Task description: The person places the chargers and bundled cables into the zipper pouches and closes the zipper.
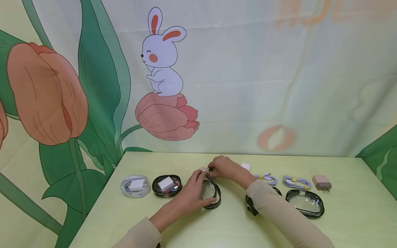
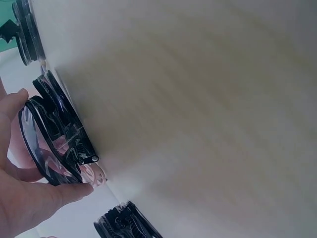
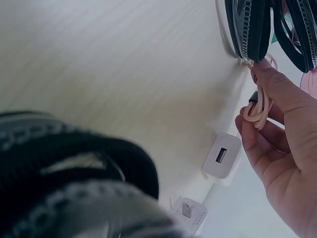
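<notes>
A clear round pouch with a black zipped rim stands at the middle of the table. My left hand grips it, thumb on the near side and fingers on the far side, as the left wrist view also shows around the pouch. Just beyond it, my right hand pinches a coiled pale pink cable with a dark tie, between thumb and fingers. The coil is close to the pouch's far edge. In the head view the right fingers partly hide the cable.
Left of my hands lie a clear case and a black-rimmed pouch, each with a white charger. To the right are a white charger, coiled cables with yellow ties, a pinkish plug and black-rimmed pouches, one partly behind my right forearm.
</notes>
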Demonstrator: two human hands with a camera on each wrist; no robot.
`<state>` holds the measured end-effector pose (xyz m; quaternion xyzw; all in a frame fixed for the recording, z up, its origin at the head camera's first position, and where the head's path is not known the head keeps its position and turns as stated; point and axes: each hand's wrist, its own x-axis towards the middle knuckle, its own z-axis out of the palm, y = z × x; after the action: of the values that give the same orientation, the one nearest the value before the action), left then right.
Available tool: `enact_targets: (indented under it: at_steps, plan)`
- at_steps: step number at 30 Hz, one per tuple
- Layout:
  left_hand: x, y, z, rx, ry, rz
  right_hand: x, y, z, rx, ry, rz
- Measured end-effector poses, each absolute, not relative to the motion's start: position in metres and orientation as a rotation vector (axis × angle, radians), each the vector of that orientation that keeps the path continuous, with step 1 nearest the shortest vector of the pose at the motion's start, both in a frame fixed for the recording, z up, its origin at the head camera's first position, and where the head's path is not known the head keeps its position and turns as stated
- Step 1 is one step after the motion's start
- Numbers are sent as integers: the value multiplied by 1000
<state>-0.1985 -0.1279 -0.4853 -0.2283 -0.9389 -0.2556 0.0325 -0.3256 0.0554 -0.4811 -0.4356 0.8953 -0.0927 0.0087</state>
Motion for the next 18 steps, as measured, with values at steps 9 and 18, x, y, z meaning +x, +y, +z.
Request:
enact_targets:
  at_steps: [9, 18]
  plan:
    - [-200, -128, -484, -711, -2883, -775, -326, 55, -478, -1347, 2821, -338]
    - [-200, -127, -484, -669, -2932, -782, -328, 67, -468, -1325, 2804, -432]
